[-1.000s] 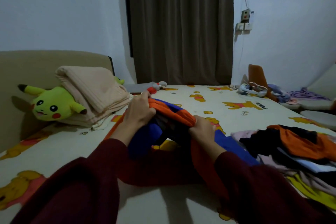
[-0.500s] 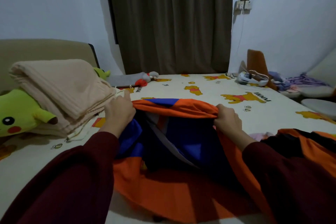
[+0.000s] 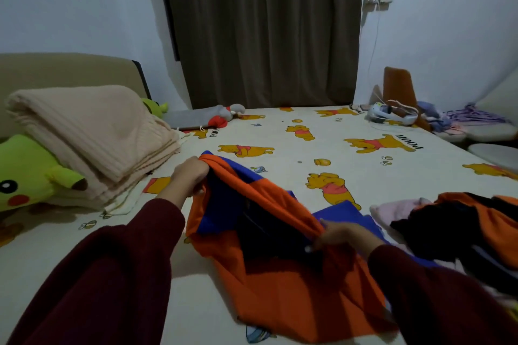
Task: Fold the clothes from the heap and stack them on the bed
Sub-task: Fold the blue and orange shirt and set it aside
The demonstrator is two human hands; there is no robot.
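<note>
- While spread between both hands, orange and blue garment point(image 3: 269, 255) lying on the Winnie-the-Pooh bed sheet point(image 3: 294, 131), its upper edge lifted clear, its lower part flat on the sheet below the wrists.
- Left hand point(image 3: 189, 176): fingers curled tight round the far upper corner of the fabric, up and to the left.
- Right hand point(image 3: 340, 235): fingers pinched on the same orange edge, lower and nearer; fingertips blurred, so exact grip hard to tell.
- Judged light, thin and limp: sags between the two grips, drapes in soft folds, no stiffness of its own. Probably smooth, sporty cloth, so likely to slide; needs a firm pinch at seams or corners rather than mid-panel.
- Best holds: the two ends of the held edge, as now, then the opposite hem.
- Long axis running diagonally, from the left hand's corner down toward the right forearm; held edge sloping the same way, far-left high, near-right low.
- Opening of the garment facing up, dark inside showing between the hands.
- Heap of clothes point(image 3: 459, 232), dark, orange and pink, just right of the right hand.
- Folded beige blanket point(image 3: 89, 137) and green plush toy point(image 3: 25, 173) left of the left hand, well apart from the garment.
</note>
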